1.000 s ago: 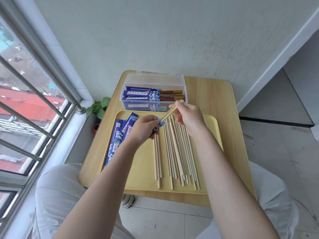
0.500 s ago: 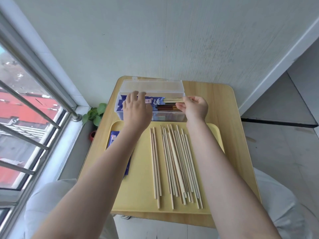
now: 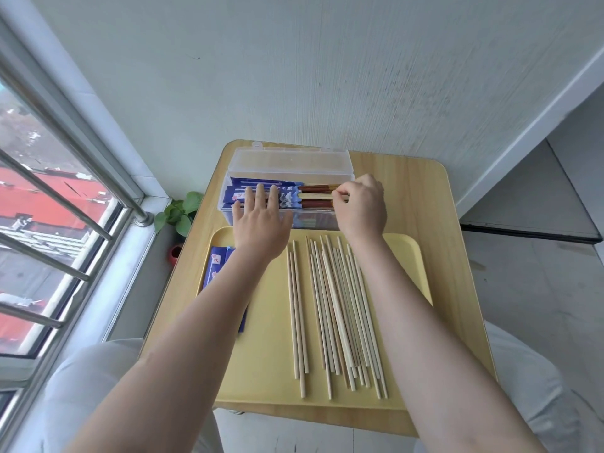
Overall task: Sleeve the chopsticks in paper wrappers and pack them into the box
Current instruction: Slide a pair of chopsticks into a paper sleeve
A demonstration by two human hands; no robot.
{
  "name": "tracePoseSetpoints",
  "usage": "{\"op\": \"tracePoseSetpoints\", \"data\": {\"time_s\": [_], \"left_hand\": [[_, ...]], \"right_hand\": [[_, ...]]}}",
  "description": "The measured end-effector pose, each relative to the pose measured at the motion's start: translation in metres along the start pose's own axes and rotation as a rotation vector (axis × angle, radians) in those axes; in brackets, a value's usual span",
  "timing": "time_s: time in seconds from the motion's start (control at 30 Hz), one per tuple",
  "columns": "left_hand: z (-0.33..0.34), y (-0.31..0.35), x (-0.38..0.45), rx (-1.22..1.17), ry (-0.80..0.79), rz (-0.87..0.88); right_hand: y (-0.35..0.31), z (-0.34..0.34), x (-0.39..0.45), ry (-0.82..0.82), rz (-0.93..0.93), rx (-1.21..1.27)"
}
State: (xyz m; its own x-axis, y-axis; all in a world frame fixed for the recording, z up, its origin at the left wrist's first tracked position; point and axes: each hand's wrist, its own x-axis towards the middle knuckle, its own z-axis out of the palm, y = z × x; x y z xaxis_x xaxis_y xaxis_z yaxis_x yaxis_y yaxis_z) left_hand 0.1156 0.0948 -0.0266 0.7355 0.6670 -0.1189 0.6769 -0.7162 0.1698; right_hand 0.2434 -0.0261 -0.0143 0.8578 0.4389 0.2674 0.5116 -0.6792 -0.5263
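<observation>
L grip (image 3: 261,220) flat on sleeved chopsticks (image 3: 287,196) | R grip (image 3: 359,204) pinches pair — box (image 3: 294,165)

- The blue paper wrappers (image 3: 218,266) on my tray carry small white panels with printed characters, too small and blurred to read.
- Same on the sleeved chopsticks (image 3: 261,191) in the box.

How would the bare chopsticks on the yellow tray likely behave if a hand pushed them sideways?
The bare chopsticks look thin and straight, so probably stiff and light. Lying loose on the smooth yellow tray, they would likely slide or roll and scatter, though the raised rim should stop them.
</observation>
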Motion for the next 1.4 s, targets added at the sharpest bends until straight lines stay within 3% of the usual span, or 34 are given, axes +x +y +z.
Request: {"op": "tracePoseSetpoints", "data": {"time_s": [0.07, 0.13, 0.43, 0.7, 0.77, 0.87, 0.97, 1.03, 1.13, 1.4], "left_hand": [[0.0, -0.001, 0.002, 0.004, -0.015, 0.0], [0.0, -0.002, 0.005, 0.01, -0.031, 0.007], [0.003, -0.007, 0.003, -0.003, -0.003, 0.054], [-0.017, -0.011, 0.006, 0.051, -0.109, 0.07], [-0.014, -0.013, 0.001, 0.026, -0.094, 0.083], [-0.015, -0.014, -0.017, -0.057, 0.156, 0.109], [-0.022, -0.021, -0.043, -0.191, 0.353, -0.054], [-0.019, -0.028, -0.06, -0.195, 0.205, -0.214], [0.003, -0.042, -0.086, -0.132, 0.003, -0.281], [0.03, -0.059, -0.101, -0.349, 0.114, -0.276]], "right_hand": [[-0.001, 0.005, -0.006, -0.012, -0.149, -0.079], [-0.004, 0.008, -0.011, -0.13, -0.191, -0.204], [-0.009, 0.012, -0.024, -0.423, -0.225, -0.279], [-0.023, 0.003, -0.012, -0.538, -0.156, -0.387], [-0.025, 0.001, -0.016, -0.515, -0.174, -0.343], [-0.032, -0.001, -0.037, -0.265, -0.271, -0.234], [-0.049, -0.001, -0.064, -0.163, -0.29, -0.107], [-0.058, 0.004, -0.083, -0.323, -0.282, -0.087], [-0.062, 0.016, -0.113, -0.539, -0.211, -0.158], [-0.045, 0.013, -0.152, -0.502, -0.047, -0.086]]}}
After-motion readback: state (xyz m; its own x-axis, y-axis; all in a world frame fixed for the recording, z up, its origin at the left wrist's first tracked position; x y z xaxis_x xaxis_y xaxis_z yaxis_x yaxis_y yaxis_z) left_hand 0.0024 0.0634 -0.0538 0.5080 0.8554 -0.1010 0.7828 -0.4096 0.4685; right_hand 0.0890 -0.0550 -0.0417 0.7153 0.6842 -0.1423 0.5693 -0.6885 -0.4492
